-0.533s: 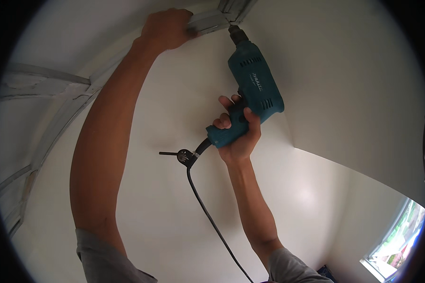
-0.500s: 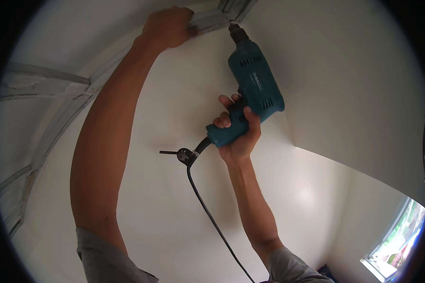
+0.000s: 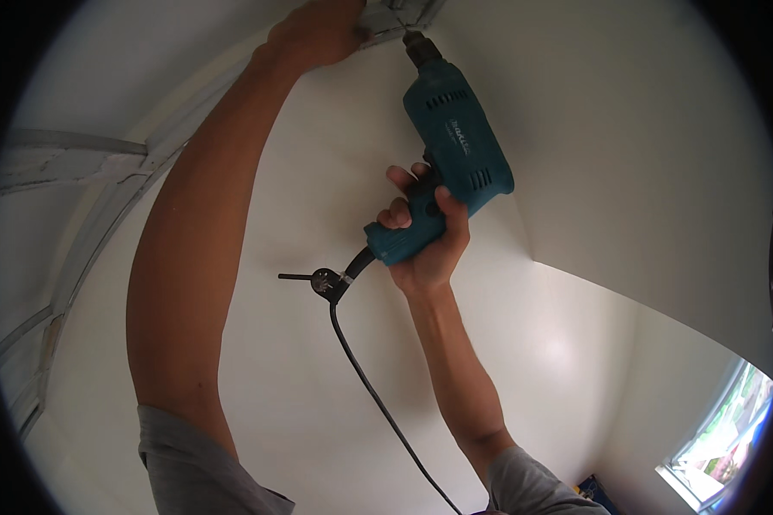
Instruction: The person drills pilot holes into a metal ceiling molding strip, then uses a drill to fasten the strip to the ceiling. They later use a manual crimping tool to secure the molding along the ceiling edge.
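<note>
Pale walls (image 3: 318, 412) are closing in all round, with gray framing (image 3: 82, 142) running along the ceiling edge at 10 o'clock and looking already put up.

Just left of 12, the left hand (image 3: 313, 39) is resting against a gray strip (image 3: 385, 24). Its fingers are running into the top edge and hiding part of the strip, so I can't tell if it's gripping or just bracing.

Toward 8 o'clock, a chuck key in a black clip (image 3: 325, 281) is dangling off the cord (image 3: 369, 386), which is trailing down to 6, clear of the drill tip.

At 1 o'clock the teal drill (image 3: 462, 133) is pointing up, its tip sitting at or right by the strip's corner joint. I'd call it mid-job: tool's in position, but any finished hole isn't showing, nor what's left.

Right hand (image 3: 434, 253) is wrapping snugly round the drill handle.

Further right, a dark blue item (image 3: 596, 493) is peeking in near 5 and a bright window (image 3: 726, 438) is glaring at 4.
</note>
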The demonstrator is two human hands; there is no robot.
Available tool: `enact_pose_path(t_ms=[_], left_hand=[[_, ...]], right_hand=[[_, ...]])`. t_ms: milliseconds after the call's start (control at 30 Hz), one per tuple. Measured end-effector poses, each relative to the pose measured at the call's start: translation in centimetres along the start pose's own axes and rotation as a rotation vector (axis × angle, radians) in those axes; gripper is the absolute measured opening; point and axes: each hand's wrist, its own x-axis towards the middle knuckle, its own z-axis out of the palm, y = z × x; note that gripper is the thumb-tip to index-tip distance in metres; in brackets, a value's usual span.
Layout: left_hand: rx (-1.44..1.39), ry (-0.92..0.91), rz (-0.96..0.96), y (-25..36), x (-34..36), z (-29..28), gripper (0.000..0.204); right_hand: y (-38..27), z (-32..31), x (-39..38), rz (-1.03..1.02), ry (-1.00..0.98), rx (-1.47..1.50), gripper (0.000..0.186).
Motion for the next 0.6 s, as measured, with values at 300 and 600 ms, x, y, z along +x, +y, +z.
enact_pose_path(t_ms=[300,600], left_hand=[[-0.141,0.094,0.048,0.06,-0.39,0.42,0.053],[-0.141,0.070,0.122,0.00,-0.55,-0.33,0.053]], right_hand=[[-0.13,0.22,0.16,-0.013,0.009,-0.037,0.046],[-0.14,-0.03,0.48,-0.022,-0.009,-0.063,0.046]])
